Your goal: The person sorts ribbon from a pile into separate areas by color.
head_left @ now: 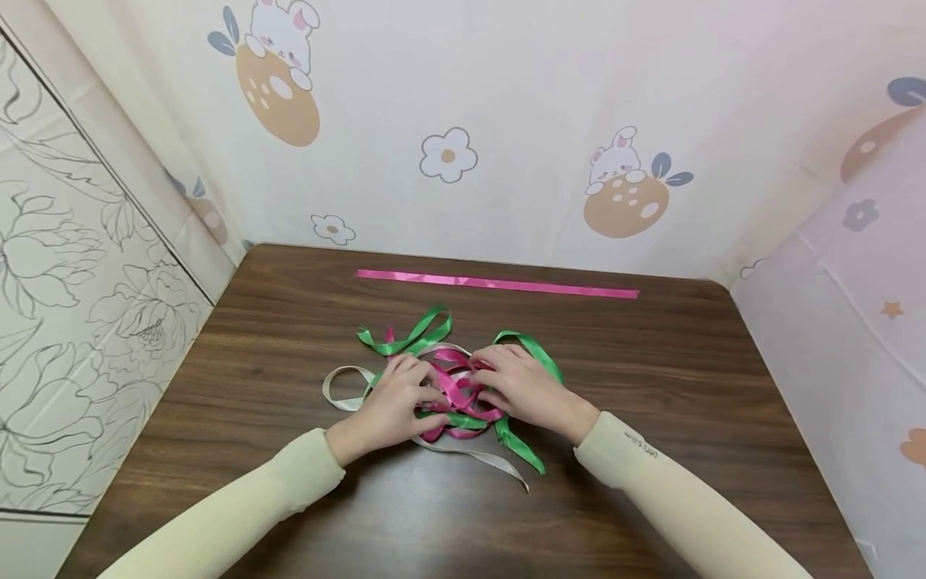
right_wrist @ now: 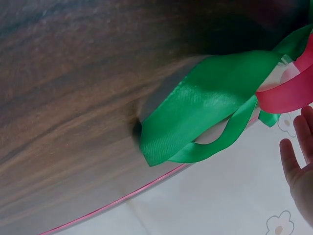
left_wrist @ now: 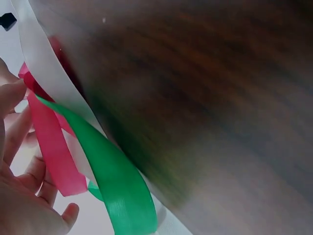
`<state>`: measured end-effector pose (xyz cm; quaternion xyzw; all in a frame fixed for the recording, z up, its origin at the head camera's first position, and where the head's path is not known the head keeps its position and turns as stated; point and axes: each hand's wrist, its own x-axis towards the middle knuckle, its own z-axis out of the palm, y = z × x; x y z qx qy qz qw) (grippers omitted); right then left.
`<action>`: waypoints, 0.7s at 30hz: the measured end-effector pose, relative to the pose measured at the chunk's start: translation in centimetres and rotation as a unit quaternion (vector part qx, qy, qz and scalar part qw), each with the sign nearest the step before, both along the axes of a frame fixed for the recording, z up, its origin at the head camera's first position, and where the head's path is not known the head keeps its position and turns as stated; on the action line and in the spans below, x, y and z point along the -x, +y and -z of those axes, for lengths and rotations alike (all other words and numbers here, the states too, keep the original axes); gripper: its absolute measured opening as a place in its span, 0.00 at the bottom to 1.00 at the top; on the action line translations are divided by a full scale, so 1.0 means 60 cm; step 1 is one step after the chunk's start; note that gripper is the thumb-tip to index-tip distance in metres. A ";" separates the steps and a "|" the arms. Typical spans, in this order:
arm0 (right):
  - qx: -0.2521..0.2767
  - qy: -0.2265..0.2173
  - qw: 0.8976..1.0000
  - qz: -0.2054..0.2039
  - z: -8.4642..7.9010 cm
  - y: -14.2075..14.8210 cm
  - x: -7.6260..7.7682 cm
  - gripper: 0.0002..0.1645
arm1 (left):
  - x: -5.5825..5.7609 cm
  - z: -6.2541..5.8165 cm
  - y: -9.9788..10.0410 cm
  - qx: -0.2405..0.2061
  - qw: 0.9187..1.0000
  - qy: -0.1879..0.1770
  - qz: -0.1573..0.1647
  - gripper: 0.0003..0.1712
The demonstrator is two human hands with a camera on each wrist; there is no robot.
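A tangled heap of ribbons lies mid-table: pink ribbon (head_left: pixel 454 392), green ribbon (head_left: pixel 519 447) and white ribbon (head_left: pixel 473 455). On its left side my left hand (head_left: pixel 400 402) bends its fingers over the heap. The left wrist view shows a fingertip and thumb pinching the pink ribbon (left_wrist: pixel 51 142) at a fold, beside green ribbon (left_wrist: pixel 112 176) and white ribbon (left_wrist: pixel 54 68). My right hand (head_left: pixel 524 384) reaches in from the right, fingertips at the pink loops. In the right wrist view two right fingers (right_wrist: pixel 289 157) hang below a pink loop (right_wrist: pixel 286 97); the other fingertips are out of frame.
One straight pink strip (head_left: pixel 499 284) lies flat along the back of the brown wooden table (head_left: pixel 651 362). Behind the table hangs a printed curtain (head_left: pixel 521 96). A white panel with flower line drawings (head_left: pixel 72 265) stands at the left.
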<state>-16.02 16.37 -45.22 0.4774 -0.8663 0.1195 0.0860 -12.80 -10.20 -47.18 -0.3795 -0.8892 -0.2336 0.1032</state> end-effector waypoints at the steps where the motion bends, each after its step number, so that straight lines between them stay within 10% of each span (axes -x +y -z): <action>1: -0.003 0.002 1.000 0.002 0.000 0.000 0.001 0.13 | 0.000 0.001 0.002 0.002 1.000 -0.001 -0.002 0.08; 21: 0.020 -0.026 0.999 0.017 -0.030 0.020 -0.002 0.08 | 0.004 -0.020 0.003 -0.034 0.999 0.020 -0.013 0.04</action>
